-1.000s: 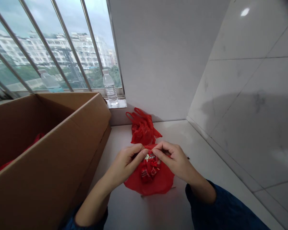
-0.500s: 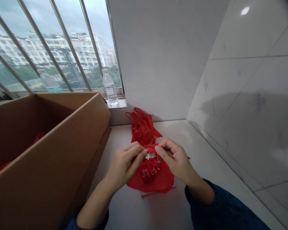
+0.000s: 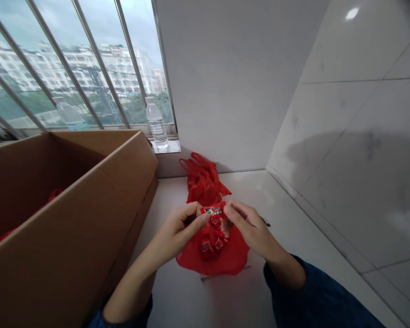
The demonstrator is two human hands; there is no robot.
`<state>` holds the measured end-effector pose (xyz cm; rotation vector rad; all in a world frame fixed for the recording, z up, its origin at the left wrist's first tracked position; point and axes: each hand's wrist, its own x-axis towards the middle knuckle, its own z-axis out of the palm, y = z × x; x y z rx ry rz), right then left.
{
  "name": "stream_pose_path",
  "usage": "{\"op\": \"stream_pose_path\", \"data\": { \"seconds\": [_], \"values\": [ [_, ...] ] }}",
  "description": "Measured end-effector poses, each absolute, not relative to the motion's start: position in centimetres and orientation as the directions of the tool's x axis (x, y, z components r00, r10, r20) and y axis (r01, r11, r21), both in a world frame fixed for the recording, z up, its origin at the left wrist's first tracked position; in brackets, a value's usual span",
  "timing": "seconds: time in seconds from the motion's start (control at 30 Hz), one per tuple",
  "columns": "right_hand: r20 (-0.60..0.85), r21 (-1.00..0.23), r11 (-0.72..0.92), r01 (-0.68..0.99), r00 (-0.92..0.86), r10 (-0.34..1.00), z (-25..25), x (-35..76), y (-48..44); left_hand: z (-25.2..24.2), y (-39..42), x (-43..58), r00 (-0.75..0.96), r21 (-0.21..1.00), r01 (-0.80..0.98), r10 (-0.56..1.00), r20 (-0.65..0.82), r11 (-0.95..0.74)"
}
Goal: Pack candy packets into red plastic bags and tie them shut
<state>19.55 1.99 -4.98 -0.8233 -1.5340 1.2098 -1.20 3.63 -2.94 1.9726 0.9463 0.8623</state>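
Two hands meet over a white surface (image 3: pixel 294 214) in the head view, the only view. The left hand (image 3: pixel 177 228) and the right hand (image 3: pixel 249 228) are both closed in a pinch on a small red packet (image 3: pixel 213 210) with a pale label. The left thumb and forefinger hold its left end, and the right fingertips hold its right end. The packet is lifted just above the mouth of a red pouch (image 3: pixel 222 259). Whether it still touches the pouch's rim I cannot tell.

The pouch rests on the surface below the hands, about midway between the left and right edges. It is thin, and more small red packets show through it near its top. Both forearms reach in from the near edge. The right one wears a blue sleeve (image 3: pixel 314 296).

Beyond the pouch a crumpled red bag (image 3: pixel 203 184) lies by the far edge, against the back wall, its handles up. A big open box (image 3: pixel 89 205) fills the left side of the surface, with red material visible inside it at the left. Its near corner is close to the left hand but not touching it.

A water bottle (image 3: pixel 156 125) stands upright on the sill above the far left corner, in front of a barred window. A tiled wall runs along the right edge.
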Motion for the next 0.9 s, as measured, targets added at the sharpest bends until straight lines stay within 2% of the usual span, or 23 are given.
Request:
{"op": "stream_pose_path", "data": {
  "seconds": [0.33, 0.63, 0.9],
  "values": [
    [0.291, -0.943, 0.33, 0.032, -0.397, 0.87, -4.7, 20.2, 2.2, -2.4, 3.7, -1.6, 0.508, 0.829, 0.319, 0.821, 0.26, -0.46],
    [0.315, -0.931, 0.357, 0.08, -0.322, 0.893, -4.9, 19.9, 2.2, -2.1, 3.1, -1.0, 0.509, 0.823, 0.32, 0.817, 0.269, -0.47],
    [0.512, -0.754, 0.531, 0.387, -0.16, 0.844, -5.2, 19.3, 1.8, -2.3, 3.1, -0.8, 0.497, 0.806, 0.289, 0.801, 0.334, -0.516]
  ]
}}
